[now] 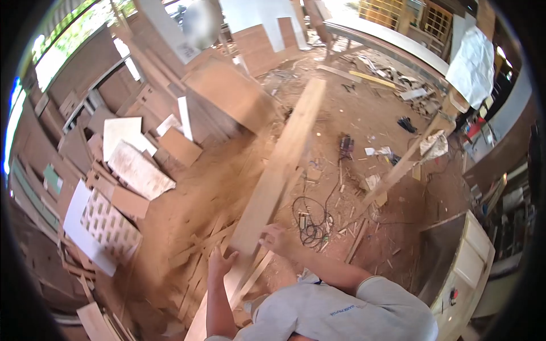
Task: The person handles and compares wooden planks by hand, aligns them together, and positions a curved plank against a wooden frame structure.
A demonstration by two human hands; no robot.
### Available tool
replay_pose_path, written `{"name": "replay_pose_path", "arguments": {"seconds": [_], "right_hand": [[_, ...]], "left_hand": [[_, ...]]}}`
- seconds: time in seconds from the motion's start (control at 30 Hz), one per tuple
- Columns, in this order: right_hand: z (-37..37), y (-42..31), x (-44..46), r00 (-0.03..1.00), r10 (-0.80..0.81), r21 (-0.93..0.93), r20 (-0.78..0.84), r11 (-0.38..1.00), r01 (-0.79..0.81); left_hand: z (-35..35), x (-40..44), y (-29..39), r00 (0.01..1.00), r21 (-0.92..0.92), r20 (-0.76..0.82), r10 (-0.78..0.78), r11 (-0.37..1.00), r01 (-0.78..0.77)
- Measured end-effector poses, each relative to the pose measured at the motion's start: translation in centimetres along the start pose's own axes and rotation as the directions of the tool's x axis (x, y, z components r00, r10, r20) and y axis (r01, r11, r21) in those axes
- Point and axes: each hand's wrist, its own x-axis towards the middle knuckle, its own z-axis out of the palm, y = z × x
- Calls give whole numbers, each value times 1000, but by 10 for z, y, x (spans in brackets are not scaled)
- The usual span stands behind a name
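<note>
A long wooden plank (pixel 278 170) stretches away from me, its near part between my two hands. My left hand (pixel 219 262) is at its left edge, the thumb apart from the fingers and lying toward the wood. On the opposite edge, my right hand (pixel 276 238) has bent fingers against the plank. Both hands appear to grip it, though their undersides are hidden. Beneath the near end, another pale length of wood (pixel 200 321) runs toward the bottom of the view.
Leaning boards and offcuts (pixel 139 170) crowd the left side. A coiled black cable (pixel 310 221) and a power tool (pixel 346 146) lie on the littered dirt floor to the right. A wooden post (pixel 398 173) and a cabinet (pixel 463 267) stand farther right. A long bench (pixel 392 42) is behind.
</note>
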Motion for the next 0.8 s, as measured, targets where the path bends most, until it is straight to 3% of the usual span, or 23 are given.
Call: {"name": "replay_pose_path", "arguments": {"seconds": [0.1, 0.2, 0.3, 0.47, 0.57, 0.8], "right_hand": [[-68, 37, 5, 981, 175, 83, -81, 982, -168], [-111, 67, 18, 959, 259, 158, -116, 958, -239], [-138, 92, 48, 935, 334, 241, -120, 923, -299], [-160, 141, 116, 902, 406, 300, -145, 887, -351], [-184, 170, 154, 874, 478, 369, -89, 831, -417], [-267, 214, 227, 765, 599, 473, -235, 758, -448]], "left_hand": [[17, 44, 53, 997, -52, 76, -28, 998, 32], [13, 83, 94, 965, 170, 219, -146, 979, 110], [19, 132, 99, 917, 165, 381, -117, 985, 58], [33, 213, 167, 931, 108, 365, -11, 994, -30], [54, 275, 215, 936, -70, 346, 70, 996, -49], [108, 392, 325, 928, -214, 294, 229, 962, -170]]}}
